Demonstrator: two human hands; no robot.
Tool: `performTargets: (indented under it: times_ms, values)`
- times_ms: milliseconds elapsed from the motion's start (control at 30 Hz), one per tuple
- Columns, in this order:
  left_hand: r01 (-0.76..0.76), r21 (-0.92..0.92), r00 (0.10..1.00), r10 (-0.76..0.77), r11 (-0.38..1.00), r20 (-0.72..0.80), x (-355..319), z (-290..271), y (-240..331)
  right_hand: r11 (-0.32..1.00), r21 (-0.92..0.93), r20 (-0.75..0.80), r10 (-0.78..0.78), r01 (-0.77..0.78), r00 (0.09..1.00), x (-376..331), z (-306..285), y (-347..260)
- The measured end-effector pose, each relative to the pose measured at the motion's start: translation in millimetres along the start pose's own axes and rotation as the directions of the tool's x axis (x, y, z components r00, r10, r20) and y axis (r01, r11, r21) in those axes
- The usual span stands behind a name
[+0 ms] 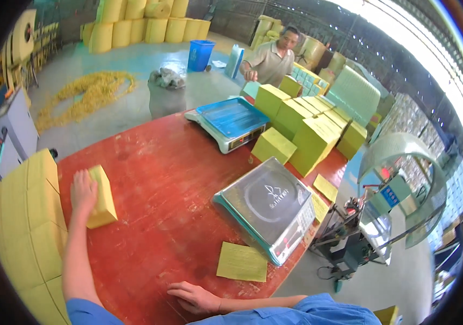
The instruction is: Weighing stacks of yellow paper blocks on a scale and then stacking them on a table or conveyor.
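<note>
Right hand [194, 297] rests near the close edge of a scuffed red counter [150, 216], fingers loosely extended. Ahead and to its right lies a flat yellow packet [242, 262]. Left hand [83, 190] reaches farther out, laid over the left side of a yellow block [101, 197] that sits just inside the counter's left edge; from where I stand, I cannot tell whether the fingers are clamped on it. Alongside that forearm [77, 260], yellow stacks [23, 216] crowd the left side. Between the block and a dark-topped scale [264, 200] stretches bare red surface, the widest room for moving; the scale itself sits tight against the right edge. Past it, more yellow blocks [312, 141] are piled toward the far right corner, next to a blue-topped scale [232, 117] by the far edge. Out on the grey floor [134, 108] spread yellow scraps [82, 100], and beyond is a blue bin [201, 55]. Another person [275, 59] stands behind the piled blocks. Big yellow rolls [111, 37] line the back of the room.
</note>
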State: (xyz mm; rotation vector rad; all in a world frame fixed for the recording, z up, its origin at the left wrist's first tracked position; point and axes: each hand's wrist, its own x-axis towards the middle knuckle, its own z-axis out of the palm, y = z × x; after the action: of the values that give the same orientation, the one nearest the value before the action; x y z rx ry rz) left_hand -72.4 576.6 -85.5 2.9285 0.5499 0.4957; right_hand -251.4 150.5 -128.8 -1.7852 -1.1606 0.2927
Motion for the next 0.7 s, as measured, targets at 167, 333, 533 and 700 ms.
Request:
performTargets:
  times_ms: [167, 333, 533, 700]
  values:
    - [0.007, 0.037, 0.998, -0.009, 0.999, 0.068, -119, -33, 73, 0.972, 0.231, -0.024, 0.056, -0.049, 0.998, -10, -2, -4]
    - [-0.084, 0.011, 0.995, 0.084, 0.996, -0.05, -234, -65, 139, 0.67, 0.657, 0.141, 0.34, -0.345, 0.93, -54, -4, -15]
    - [-0.116, -0.015, 0.993, 0.116, 0.993, 0.002, -333, -118, 249, 0.173, 0.561, 0.766, 0.262, -0.809, 0.587, -192, -65, -9]
    - [-0.145, -0.123, 0.981, 0.159, 0.982, 0.113, -398, -139, 317, -0.322, 0.628, 0.775, 0.341, -0.709, 0.532, -230, -58, 17]
